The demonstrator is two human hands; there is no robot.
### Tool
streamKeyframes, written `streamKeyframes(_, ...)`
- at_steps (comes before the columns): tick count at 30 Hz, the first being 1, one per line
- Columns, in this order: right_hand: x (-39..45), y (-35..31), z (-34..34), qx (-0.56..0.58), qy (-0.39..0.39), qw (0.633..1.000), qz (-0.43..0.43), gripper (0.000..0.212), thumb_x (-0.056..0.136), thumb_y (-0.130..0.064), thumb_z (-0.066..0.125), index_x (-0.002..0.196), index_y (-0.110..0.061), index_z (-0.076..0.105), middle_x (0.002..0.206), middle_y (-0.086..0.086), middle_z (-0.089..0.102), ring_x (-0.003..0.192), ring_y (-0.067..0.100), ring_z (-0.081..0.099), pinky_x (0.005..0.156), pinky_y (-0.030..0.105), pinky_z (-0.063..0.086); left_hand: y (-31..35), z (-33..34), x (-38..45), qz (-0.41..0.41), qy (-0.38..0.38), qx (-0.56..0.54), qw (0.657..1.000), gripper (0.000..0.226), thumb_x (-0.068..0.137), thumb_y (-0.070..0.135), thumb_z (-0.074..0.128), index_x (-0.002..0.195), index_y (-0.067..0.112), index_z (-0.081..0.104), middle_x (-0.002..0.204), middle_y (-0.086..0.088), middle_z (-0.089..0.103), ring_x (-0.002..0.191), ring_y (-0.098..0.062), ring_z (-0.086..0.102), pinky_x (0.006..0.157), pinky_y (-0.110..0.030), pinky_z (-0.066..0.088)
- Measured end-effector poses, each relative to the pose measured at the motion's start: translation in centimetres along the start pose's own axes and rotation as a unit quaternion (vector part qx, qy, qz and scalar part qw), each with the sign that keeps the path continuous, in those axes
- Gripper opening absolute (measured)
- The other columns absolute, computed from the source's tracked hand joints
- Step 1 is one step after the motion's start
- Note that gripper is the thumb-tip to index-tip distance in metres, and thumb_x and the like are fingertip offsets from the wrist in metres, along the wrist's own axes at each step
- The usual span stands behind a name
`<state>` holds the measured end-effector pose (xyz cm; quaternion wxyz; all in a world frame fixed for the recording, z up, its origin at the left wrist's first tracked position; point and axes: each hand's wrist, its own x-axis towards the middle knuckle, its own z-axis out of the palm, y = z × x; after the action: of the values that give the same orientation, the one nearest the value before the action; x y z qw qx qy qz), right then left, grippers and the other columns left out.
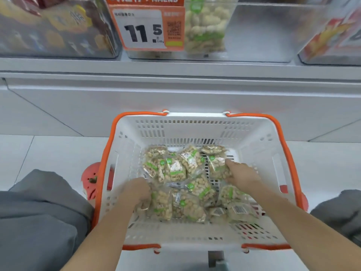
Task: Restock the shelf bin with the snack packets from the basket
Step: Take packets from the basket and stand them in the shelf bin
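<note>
A white basket (195,130) with orange handles sits on the floor below the shelf. Several clear snack packets (181,169) with green labels lie piled inside it. My left hand (137,190) reaches into the pile's left side, fingers curled round a packet (160,204). My right hand (241,174) grips a packet (216,165) at the pile's right side. On the shelf above stands the clear shelf bin (259,32), with a few of the same packets (205,26) upright at its left end.
An orange price tag (148,28) reading 11.5 hangs on the bin's front. Neighbouring bins (56,30) with other snacks stand left and right (332,36). My grey-clad knees (39,212) flank the basket. A red shoe (91,178) shows beside its left wall.
</note>
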<state>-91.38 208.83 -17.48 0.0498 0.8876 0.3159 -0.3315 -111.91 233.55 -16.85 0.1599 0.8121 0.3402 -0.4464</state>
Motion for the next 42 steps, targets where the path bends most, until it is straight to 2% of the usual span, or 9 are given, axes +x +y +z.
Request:
streamKeyframes(7, -4.8, -1.9, -7.4, 0.280, 0.054, 0.958, -0.014, 0.047, 0.081, -0.026, 0.075, 0.121, -0.015, 0.052, 0.108, 0.000, 0.058, 0.091, 0.014, 0.053, 0.074, 0.023, 0.045, -0.2, -8.7, -4.4, 0.067, 0.020, -0.173, 0.982, 0.021, 0.079, -0.006, 0.065, 0.099, 0.000, 0.063, 0.088, -0.010, 0.067, 0.076, -0.020, 0.068, 0.049, -0.020, 0.052)
streamKeyframes(12, -10.9, -4.4, -16.1, 0.405, -0.056, 0.905, -0.118, 0.022, 0.079, -0.034, 0.075, 0.085, -0.025, 0.056, 0.074, -0.014, 0.058, 0.067, 0.001, 0.056, 0.063, 0.020, 0.043, 1.7, -16.1, -11.6, 0.253, -0.035, -0.375, 0.891, 0.022, 0.086, -0.003, 0.062, 0.104, 0.009, 0.058, 0.086, -0.007, 0.070, 0.085, -0.022, 0.069, 0.082, -0.031, 0.058)
streamKeyframes(18, -13.9, -4.0, -20.6, 0.571, -0.216, 0.751, -0.252, 0.085, 0.059, -0.041, 0.088, 0.129, -0.008, 0.053, 0.126, 0.014, 0.062, 0.117, 0.028, 0.059, 0.096, 0.046, 0.050, 3.7, -20.5, -19.8, 0.420, 0.068, -0.366, 0.828, 0.038, 0.074, -0.015, 0.069, 0.095, 0.016, 0.066, 0.077, 0.003, 0.068, 0.078, -0.006, 0.063, 0.070, -0.017, 0.054)
streamKeyframes(22, -13.0, -5.3, -19.4, 0.682, -0.217, 0.652, -0.248, 0.079, 0.047, -0.034, 0.095, 0.118, -0.014, 0.067, 0.129, 0.017, 0.060, 0.120, 0.035, 0.056, 0.098, 0.052, 0.046, 4.4, -18.7, -20.3, 0.455, 0.115, -0.440, 0.765, 0.038, 0.070, -0.021, 0.069, 0.085, 0.014, 0.071, 0.104, 0.007, 0.072, 0.099, -0.001, 0.066, 0.079, -0.019, 0.055)
streamKeyframes(25, -12.2, -6.3, -19.5, 0.699, -0.181, 0.645, -0.251, 0.068, 0.043, -0.037, 0.095, 0.104, -0.015, 0.075, 0.110, 0.009, 0.072, 0.099, 0.021, 0.070, 0.080, 0.037, 0.058, 5.3, -18.4, -19.4, 0.438, 0.164, -0.405, 0.786, 0.039, 0.066, -0.016, 0.075, 0.074, 0.021, 0.064, 0.118, 0.011, 0.060, 0.112, -0.011, 0.061, 0.088, -0.025, 0.050)
streamKeyframes(28, -11.7, -6.5, -21.3, 0.690, -0.136, 0.654, -0.277, 0.078, 0.048, -0.038, 0.093, 0.115, -0.008, 0.067, 0.119, 0.013, 0.067, 0.107, 0.024, 0.066, 0.083, 0.037, 0.057, 4.8, -19.6, -18.6, 0.416, -0.002, -0.489, 0.766, 0.047, 0.062, -0.013, 0.073, 0.088, 0.026, 0.069, 0.120, 0.008, 0.060, 0.103, -0.022, 0.064, 0.091, -0.045, 0.051)
streamKeyframes(34, -11.9, -5.8, -24.5, 0.642, -0.106, 0.674, -0.350, 0.066, 0.051, -0.041, 0.091, 0.107, -0.014, 0.070, 0.101, 0.009, 0.072, 0.092, 0.021, 0.070, 0.075, 0.031, 0.056, 4.8, -21.6, -17.1, 0.408, -0.297, -0.658, 0.559, 0.070, 0.066, 0.024, 0.083, 0.130, 0.014, 0.055, 0.126, -0.015, 0.060, 0.109, -0.033, 0.064, 0.084, -0.048, 0.055)
streamKeyframes(38, -12.1, -5.8, -23.9, 0.625, -0.096, 0.713, -0.301, 0.108, 0.040, -0.042, 0.094, 0.125, 0.008, 0.048, 0.110, 0.019, 0.065, 0.098, 0.028, 0.065, 0.082, 0.034, 0.055, 6.1, -20.9, -17.3, 0.360, -0.272, -0.571, 0.686, 0.047, 0.058, 0.034, 0.085, 0.099, 0.013, 0.075, 0.101, -0.011, 0.072, 0.085, -0.022, 0.072, 0.073, -0.032, 0.060)
streamKeyframes(42, -13.2, -5.9, -23.2, 0.619, -0.076, 0.732, -0.275, 0.097, 0.034, -0.046, 0.094, 0.115, -0.005, 0.060, 0.104, 0.011, 0.072, 0.092, 0.021, 0.070, 0.077, 0.031, 0.058, 6.4, -19.8, -18.0, 0.325, -0.172, -0.566, 0.737, 0.017, 0.054, 0.021, 0.073, 0.069, 0.014, 0.077, 0.077, -0.004, 0.069, 0.065, -0.011, 0.065, 0.059, -0.021, 0.056)
